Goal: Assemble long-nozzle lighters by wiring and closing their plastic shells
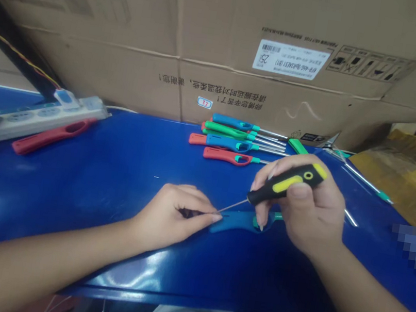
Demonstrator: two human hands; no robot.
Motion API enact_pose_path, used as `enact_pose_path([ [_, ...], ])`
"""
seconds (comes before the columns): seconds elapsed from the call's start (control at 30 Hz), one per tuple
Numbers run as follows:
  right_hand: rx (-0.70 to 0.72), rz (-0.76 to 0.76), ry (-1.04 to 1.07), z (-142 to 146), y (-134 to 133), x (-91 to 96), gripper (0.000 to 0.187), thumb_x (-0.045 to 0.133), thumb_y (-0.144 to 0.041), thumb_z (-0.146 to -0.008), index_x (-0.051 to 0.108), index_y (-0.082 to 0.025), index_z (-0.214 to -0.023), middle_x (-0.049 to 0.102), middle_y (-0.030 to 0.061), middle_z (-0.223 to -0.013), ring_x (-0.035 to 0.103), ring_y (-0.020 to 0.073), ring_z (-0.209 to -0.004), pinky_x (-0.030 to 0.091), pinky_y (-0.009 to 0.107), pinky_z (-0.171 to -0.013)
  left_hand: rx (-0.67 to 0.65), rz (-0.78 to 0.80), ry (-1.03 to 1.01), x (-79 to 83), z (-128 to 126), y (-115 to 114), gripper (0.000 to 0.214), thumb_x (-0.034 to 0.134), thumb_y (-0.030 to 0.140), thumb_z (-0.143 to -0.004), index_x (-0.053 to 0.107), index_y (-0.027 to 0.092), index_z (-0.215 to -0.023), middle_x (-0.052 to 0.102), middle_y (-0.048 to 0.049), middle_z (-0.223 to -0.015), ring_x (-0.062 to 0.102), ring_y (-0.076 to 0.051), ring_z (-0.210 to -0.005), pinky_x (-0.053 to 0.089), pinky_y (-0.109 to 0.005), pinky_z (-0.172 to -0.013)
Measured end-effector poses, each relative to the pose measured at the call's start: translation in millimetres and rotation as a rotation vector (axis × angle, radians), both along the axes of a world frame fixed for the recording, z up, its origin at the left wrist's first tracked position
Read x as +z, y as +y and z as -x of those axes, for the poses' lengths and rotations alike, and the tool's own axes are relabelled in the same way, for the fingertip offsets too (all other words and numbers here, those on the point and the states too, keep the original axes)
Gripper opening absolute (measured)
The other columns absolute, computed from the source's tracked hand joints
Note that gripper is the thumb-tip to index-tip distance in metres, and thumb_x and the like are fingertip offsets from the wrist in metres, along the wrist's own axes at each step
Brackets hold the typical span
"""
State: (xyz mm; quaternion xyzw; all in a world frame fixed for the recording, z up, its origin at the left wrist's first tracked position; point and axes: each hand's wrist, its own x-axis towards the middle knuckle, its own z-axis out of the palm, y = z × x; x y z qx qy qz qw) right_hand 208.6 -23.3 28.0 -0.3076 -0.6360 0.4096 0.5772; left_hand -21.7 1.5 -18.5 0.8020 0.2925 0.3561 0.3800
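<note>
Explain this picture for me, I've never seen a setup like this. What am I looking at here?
This is one picture from a camera worn on a person's head, looking down at their own two bare hands. The right hand holds a black-and-yellow screwdriver, its thin shaft reaching toward the left hand. Those fingers sit at the end of a blue-and-green utility lighter. The surface is a blue table, holding a row of more lighters, a red lighter handle and a power strip. Cardboard boxes stand behind.
</note>
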Motion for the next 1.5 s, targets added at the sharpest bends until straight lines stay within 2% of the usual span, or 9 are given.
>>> enact_pose_path([
  [0.2,0.09,-0.087,-0.114,-9.0,-8.7,5.5,0.017,0.058,-0.043,-0.107,0.063,-0.027,-0.11,0.071,0.0026,-0.094,0.067,0.0134,-0.051,0.054,0.028,-0.042,-0.115,-0.066,0.017,1.5,-0.5,-0.5,0.009,0.078,0.018,-0.093,0.086,0.023,-0.092,0.084,-0.0021,-0.086,0.075,-0.015,-0.074,0.057,-0.03,-0.077],
  [0.4,0.037,-0.144,-0.155,-10.2,-14.2,4.7,0.014,0.059,-0.04,-0.106,0.065,-0.03,-0.112,0.072,0.004,-0.094,0.067,0.015,-0.054,0.055,0.03,-0.047,-0.073,-0.074,0.016,2.0,-1.5,-1.4,0.008,0.078,0.021,-0.093,0.086,0.021,-0.09,0.084,-0.0041,-0.085,0.075,-0.016,-0.073,0.057,-0.031,-0.073],
  [0.63,0.143,-0.106,-0.229,-9.7,-13.3,0.9,0.013,0.057,-0.039,-0.108,0.062,-0.029,-0.114,0.068,0.0034,-0.098,0.066,0.0127,-0.058,0.056,0.028,-0.051,-0.115,-0.088,0.006,-1.8,-4.3,-0.4,0.006,0.08,0.02,-0.093,0.085,0.021,-0.094,0.084,-0.0031,-0.09,0.076,-0.016,-0.078,0.057,-0.028,-0.076],
  [0.77,0.142,-0.164,-0.15,-6.6,-11.9,-0.4,0.013,0.062,-0.035,-0.105,0.065,-0.025,-0.113,0.069,0.0043,-0.094,0.066,0.0124,-0.054,0.055,0.026,-0.045,-0.123,-0.119,0.014,-2.4,-3.4,2.3,0.007,0.082,0.026,-0.092,0.084,0.021,-0.096,0.085,-0.0013,-0.092,0.075,-0.015,-0.079,0.056,-0.029,-0.081],
  [0.9,-0.005,-0.18,-0.079,-2.7,-8.1,-0.5,0.01,0.063,-0.032,-0.105,0.068,-0.024,-0.107,0.07,0.0026,-0.086,0.065,0.0119,-0.048,0.051,0.026,-0.039,-0.073,-0.133,0.084,-3.3,0.5,5.9,0.051,0.095,0.039,-0.076,0.079,0.019,-0.12,0.082,-0.0062,-0.112,0.072,-0.022,-0.099,0.054,-0.037,-0.094],
  [0.97,-0.065,-0.172,-0.053,-1.5,-5.8,-0.8,0.012,0.063,-0.033,-0.105,0.068,-0.023,-0.104,0.071,0.0029,-0.087,0.064,0.0121,-0.047,0.05,0.026,-0.036,-0.071,-0.125,0.136,-4.7,2.7,8.5,0.063,0.097,0.039,-0.073,0.075,0.019,-0.129,0.079,-0.008,-0.119,0.069,-0.025,-0.107,0.053,-0.04,-0.099],
  [1.07,-0.096,-0.172,-0.055,-0.5,-2.9,-2.2,0.013,0.063,-0.036,-0.105,0.068,-0.024,-0.1,0.071,0.0021,-0.085,0.064,0.0119,-0.047,0.049,0.026,-0.034,-0.093,-0.111,0.195,-7.2,4.2,12.2,0.06,0.094,0.036,-0.077,0.073,0.02,-0.131,0.079,-0.0073,-0.121,0.067,-0.025,-0.11,0.053,-0.041,-0.101],
  [1.23,-0.072,-0.169,-0.136,-0.3,-1.9,-5.0,0.014,0.061,-0.036,-0.106,0.064,-0.024,-0.099,0.07,0.0,-0.08,0.063,0.0105,-0.046,0.051,0.024,-0.038,-0.13,-0.108,0.233,-7.7,3.5,12.8,0.052,0.089,0.033,-0.082,0.074,0.021,-0.131,0.08,-0.0048,-0.114,0.066,-0.023,-0.104,0.053,-0.039,-0.1],
  [1.5,-0.023,-0.179,-0.135,-2.0,-2.2,-8.4,0.012,0.061,-0.036,-0.106,0.065,-0.025,-0.103,0.07,0.0023,-0.083,0.063,0.0119,-0.045,0.05,0.026,-0.037,-0.137,-0.115,0.236,-8.4,3.2,11.0,0.044,0.087,0.031,-0.084,0.077,0.02,-0.125,0.079,-0.0036,-0.104,0.066,-0.02,-0.099,0.053,-0.035,-0.096],
])
